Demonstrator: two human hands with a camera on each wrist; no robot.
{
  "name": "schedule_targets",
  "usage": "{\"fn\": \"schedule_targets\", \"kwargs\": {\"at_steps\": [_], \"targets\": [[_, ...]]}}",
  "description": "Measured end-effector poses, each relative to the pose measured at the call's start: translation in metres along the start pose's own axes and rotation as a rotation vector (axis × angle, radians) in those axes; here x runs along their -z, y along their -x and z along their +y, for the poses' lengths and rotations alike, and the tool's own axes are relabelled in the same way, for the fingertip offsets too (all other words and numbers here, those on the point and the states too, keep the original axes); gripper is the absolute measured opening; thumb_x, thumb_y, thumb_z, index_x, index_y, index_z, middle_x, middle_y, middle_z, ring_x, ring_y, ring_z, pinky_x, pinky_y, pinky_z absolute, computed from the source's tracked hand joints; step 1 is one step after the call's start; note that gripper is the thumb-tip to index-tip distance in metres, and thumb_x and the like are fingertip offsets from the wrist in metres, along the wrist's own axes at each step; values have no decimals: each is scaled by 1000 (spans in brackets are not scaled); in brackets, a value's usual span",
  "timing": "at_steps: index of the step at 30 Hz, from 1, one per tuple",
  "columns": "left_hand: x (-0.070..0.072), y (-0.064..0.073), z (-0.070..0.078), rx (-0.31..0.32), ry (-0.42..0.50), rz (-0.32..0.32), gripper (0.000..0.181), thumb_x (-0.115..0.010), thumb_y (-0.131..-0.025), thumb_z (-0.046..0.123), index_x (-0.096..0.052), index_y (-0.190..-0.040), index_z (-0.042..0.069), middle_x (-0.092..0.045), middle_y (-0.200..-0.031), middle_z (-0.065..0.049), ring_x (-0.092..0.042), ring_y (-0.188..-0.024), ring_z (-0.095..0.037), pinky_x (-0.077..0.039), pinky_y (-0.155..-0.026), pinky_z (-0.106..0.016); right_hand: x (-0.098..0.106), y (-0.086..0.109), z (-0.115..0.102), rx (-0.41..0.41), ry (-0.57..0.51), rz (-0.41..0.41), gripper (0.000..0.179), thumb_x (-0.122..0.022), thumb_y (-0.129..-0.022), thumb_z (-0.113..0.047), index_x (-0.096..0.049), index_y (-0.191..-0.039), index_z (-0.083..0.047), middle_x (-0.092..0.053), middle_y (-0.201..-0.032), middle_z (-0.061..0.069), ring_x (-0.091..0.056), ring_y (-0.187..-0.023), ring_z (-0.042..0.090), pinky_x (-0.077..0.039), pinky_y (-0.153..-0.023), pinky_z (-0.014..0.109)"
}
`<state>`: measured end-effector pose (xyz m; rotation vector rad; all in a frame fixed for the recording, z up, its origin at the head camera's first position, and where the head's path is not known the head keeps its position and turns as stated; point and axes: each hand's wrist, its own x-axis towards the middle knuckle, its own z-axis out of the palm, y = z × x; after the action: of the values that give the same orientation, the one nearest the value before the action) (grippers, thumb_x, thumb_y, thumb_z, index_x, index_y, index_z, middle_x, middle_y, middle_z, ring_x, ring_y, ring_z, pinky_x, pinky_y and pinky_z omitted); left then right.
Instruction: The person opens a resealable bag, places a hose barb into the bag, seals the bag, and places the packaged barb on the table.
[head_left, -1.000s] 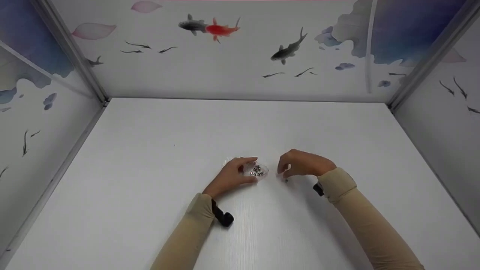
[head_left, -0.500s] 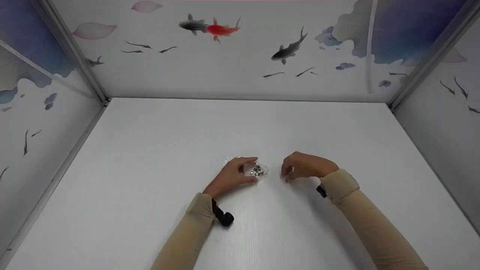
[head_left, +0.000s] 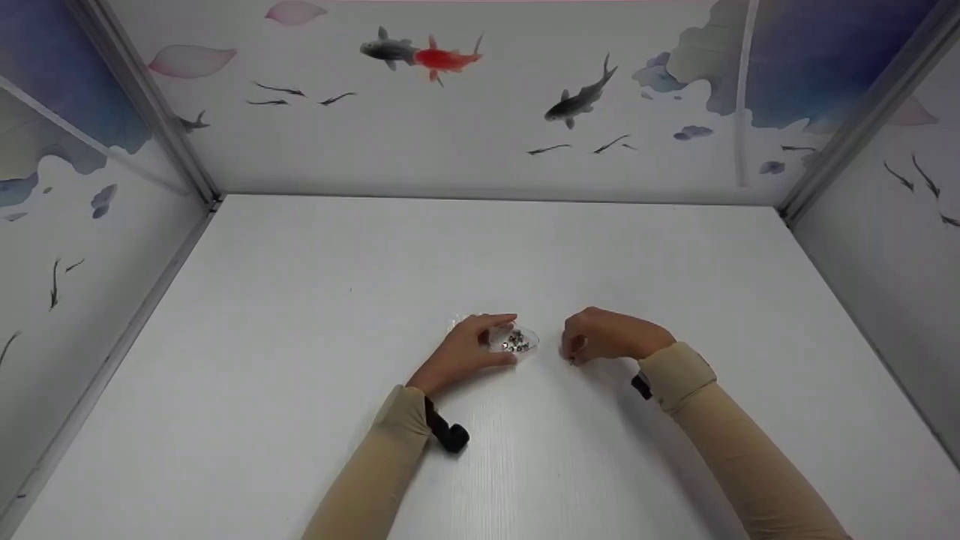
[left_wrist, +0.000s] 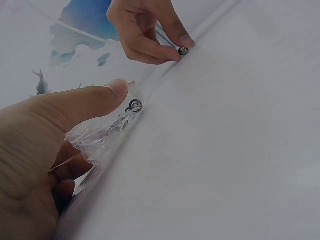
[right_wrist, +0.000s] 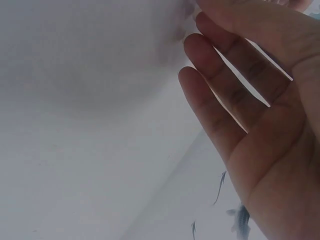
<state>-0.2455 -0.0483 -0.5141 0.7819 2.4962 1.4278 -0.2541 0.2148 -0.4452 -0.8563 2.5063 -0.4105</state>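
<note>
My left hand point(head_left: 459, 352) curls its thumb and fingers around a clear plastic bag point(left_wrist: 97, 145) lying low on the white table. Inside the bag are several small shiny metal pieces point(head_left: 515, 343), one of them round with a dark ring in the left wrist view. To the right, my right hand point(head_left: 615, 332) pinches a small round metal piece point(left_wrist: 184, 51) between thumb and index fingertip, close over the tabletop. From the right wrist, the other fingers point(right_wrist: 205, 97) look loosely extended, while the pinched piece is out of sight.
The white tabletop point(head_left: 300, 435) spreads around both hands. Panels with painted fish, such as the back wall point(head_left: 487, 135), enclose it at the back and sides. A black wrist camera point(head_left: 450, 437) hangs at the left cuff.
My right hand has shifted slightly right and down, and its fingertips have drawn together on the small metal piece. My left hand and the bag stay in place.
</note>
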Motion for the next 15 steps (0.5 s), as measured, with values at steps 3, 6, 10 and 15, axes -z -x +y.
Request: {"fn": "schedule_targets", "kwargs": {"at_steps": [3,6,10,15], "targets": [[0,0,0,3,-2,-2,64,-78,-80,32,-54,-139,19,-60,-132,3,-50,-102,-14,-40,-91,-32,0,0,0,-10,-11,-1,15,-75,-80,-4,-75,-91,-15,-69,-90,-6,-59,-83,9,-53,-79,29],[0,0,1,9,1,-1,65,-78,-80,32,-54,-138,19,-60,-132,3,-50,-104,-15,-40,-93,-34,0,-1,-1,-27,-19,0,15,-75,-81,-5,-75,-91,-15,-69,-91,-5,-59,-83,9,-53,-79,30],[1,0,1,23,8,-1,65,-79,-80,32,-54,-138,20,-59,-132,3,-50,-107,-15,-40,-95,-34,0,0,-2,-24,-19,7,14,-74,-82,-4,-75,-92,-14,-69,-91,-5,-60,-84,9,-53,-79,30],[1,0,1,33,15,-6,65,-79,-79,33,-54,-138,21,-59,-131,3,-49,-105,-15,-40,-93,-33,0,1,-2,9,-9,23,12,-73,-82,-3,-75,-91,-12,-69,-90,-3,-60,-83,9,-53,-78,29]]}}
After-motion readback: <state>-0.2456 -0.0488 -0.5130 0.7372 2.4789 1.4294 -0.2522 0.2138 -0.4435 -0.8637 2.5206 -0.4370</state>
